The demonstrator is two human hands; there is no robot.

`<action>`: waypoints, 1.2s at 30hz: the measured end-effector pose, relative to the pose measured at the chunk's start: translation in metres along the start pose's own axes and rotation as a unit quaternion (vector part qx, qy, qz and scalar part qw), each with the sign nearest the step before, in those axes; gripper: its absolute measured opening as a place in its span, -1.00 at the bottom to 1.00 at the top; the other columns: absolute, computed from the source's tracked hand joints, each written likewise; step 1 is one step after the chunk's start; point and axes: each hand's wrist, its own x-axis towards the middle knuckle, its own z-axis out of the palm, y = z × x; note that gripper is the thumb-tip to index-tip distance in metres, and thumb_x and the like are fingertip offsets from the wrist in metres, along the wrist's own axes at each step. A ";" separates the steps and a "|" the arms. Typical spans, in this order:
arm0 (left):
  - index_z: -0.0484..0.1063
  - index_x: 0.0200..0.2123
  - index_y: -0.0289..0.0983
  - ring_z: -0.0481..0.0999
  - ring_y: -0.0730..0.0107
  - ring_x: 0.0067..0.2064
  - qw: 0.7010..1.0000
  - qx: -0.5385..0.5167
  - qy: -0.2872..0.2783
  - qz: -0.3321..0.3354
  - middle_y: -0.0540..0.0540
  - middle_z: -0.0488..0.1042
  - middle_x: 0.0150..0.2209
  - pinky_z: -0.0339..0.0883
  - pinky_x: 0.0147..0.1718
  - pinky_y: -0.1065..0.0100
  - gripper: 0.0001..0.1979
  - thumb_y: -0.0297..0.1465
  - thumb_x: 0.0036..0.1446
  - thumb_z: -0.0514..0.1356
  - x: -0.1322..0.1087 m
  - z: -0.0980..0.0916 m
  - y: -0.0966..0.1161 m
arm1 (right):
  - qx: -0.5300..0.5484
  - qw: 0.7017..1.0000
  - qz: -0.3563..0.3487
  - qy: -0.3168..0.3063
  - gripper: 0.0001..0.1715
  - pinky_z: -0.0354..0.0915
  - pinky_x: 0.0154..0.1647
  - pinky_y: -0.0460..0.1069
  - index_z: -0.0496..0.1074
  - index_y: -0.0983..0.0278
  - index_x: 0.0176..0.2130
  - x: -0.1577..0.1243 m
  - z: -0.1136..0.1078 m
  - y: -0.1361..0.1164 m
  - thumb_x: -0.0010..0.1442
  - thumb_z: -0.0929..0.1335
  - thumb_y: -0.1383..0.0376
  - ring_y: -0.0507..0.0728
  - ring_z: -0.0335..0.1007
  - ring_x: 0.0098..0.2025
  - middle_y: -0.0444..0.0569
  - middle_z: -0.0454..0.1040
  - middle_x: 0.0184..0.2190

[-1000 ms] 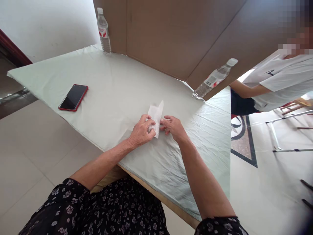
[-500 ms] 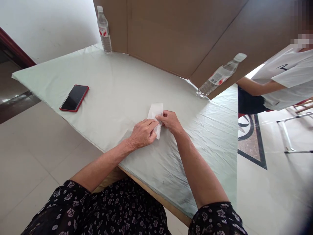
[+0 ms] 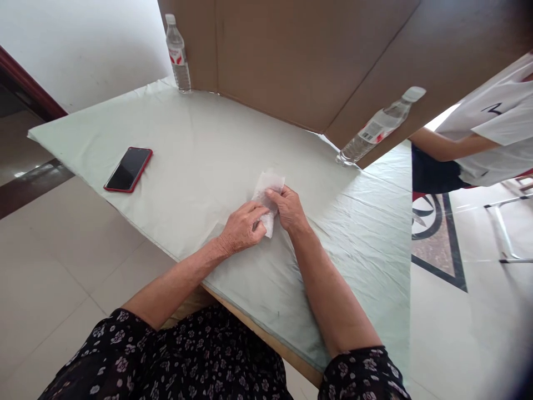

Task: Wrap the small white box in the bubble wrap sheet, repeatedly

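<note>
A small white paper tissue (image 3: 268, 183) lies folded on the pale green table cover (image 3: 200, 150). My left hand (image 3: 242, 226) presses on its near end with the fingers curled together. My right hand (image 3: 288, 209) pinches the tissue's right side between thumb and fingers. Both hands meet over the tissue near the middle of the table, and they hide its lower part.
A red-cased phone (image 3: 129, 169) lies at the left. One water bottle (image 3: 177, 54) stands at the back left; another water bottle (image 3: 380, 126) leans against brown cardboard panels (image 3: 312, 61). A person in a white shirt (image 3: 495, 133) sits at the right.
The tissue's raised flap has come down flat. My right hand moved from the near right end up along the tissue. My left hand stays pressed on it.
</note>
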 end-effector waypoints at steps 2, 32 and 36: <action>0.55 -0.04 -0.24 0.48 0.30 -0.18 0.999 0.021 0.013 -0.027 -0.18 0.45 -0.03 0.44 -0.16 0.29 -0.61 -0.48 0.05 0.12 -0.001 0.000 0.000 | 0.014 1.000 -0.017 -0.002 -0.69 0.28 -0.27 -0.01 0.46 0.24 -0.33 -0.006 0.002 -0.004 -0.10 0.47 0.14 0.06 0.32 -0.36 -0.17 0.46 -0.43; 0.32 -0.36 -0.24 0.47 0.15 0.12 0.984 -0.163 -0.036 -0.068 -0.22 0.51 0.00 0.34 0.10 0.12 -0.86 -0.39 0.01 0.25 0.007 -0.017 -0.017 | -0.334 0.886 -0.304 -0.106 -0.58 0.19 0.31 0.25 0.50 0.11 0.04 -0.078 -0.029 0.013 0.17 0.43 0.15 0.27 0.33 0.26 0.04 0.53 0.09; 0.36 -0.29 -0.27 0.49 0.14 0.10 0.968 -0.205 -0.107 -0.095 -0.25 0.45 0.12 0.35 0.09 0.12 -0.83 -0.41 -0.02 0.19 0.007 -0.032 -0.018 | -0.391 0.855 -0.326 -0.102 -0.52 0.18 0.31 0.28 0.45 0.12 0.10 -0.078 -0.029 0.024 0.16 0.40 0.25 0.30 0.29 0.29 0.08 0.48 0.15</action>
